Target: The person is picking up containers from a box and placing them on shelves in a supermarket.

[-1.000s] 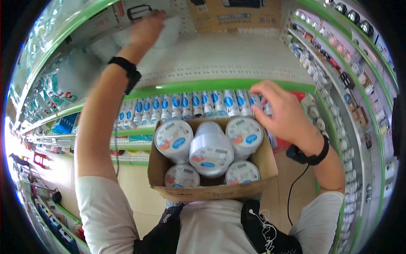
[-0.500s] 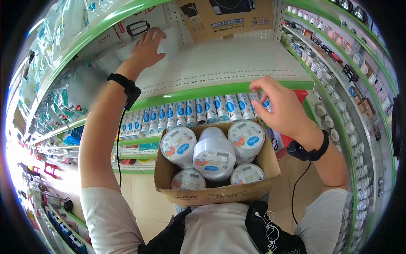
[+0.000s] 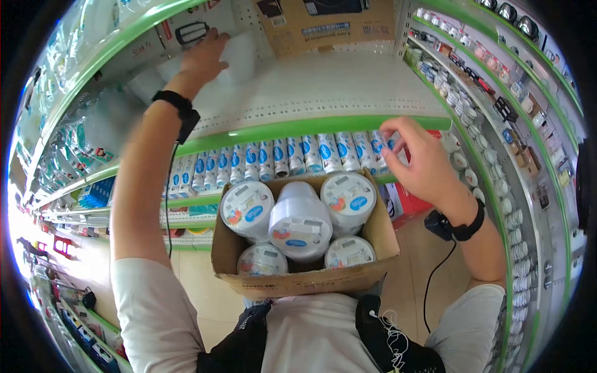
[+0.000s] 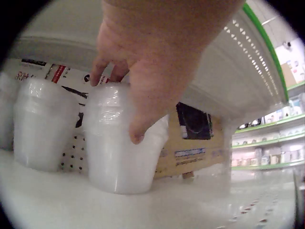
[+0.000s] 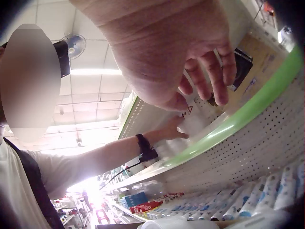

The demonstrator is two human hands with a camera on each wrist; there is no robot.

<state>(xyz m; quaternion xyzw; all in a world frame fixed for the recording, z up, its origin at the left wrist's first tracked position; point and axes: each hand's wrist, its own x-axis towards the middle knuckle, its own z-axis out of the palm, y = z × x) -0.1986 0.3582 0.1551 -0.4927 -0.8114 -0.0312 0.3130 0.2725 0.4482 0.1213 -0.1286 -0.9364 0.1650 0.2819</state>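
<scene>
On the upper shelf, my left hand reaches over a stack of translucent plastic tubs. In the left wrist view, the thumb of this hand lies against the side of the upright stack, with fingers across its top. My right hand hangs with loosely bent fingers near the right end of a row of white-and-blue packages, holding nothing. Below it, an open cardboard box contains several labelled tub stacks.
More translucent stacks stand farther left on the shelf. A brown carton leans at the back. The green shelf edge runs above the packages. A red box sits right of the cardboard box, and stocked shelves line the right side.
My left hand has lowered its fingers onto the stack after being more spread half a second ago. The right hand stays near the packages. The view has shifted slightly.
</scene>
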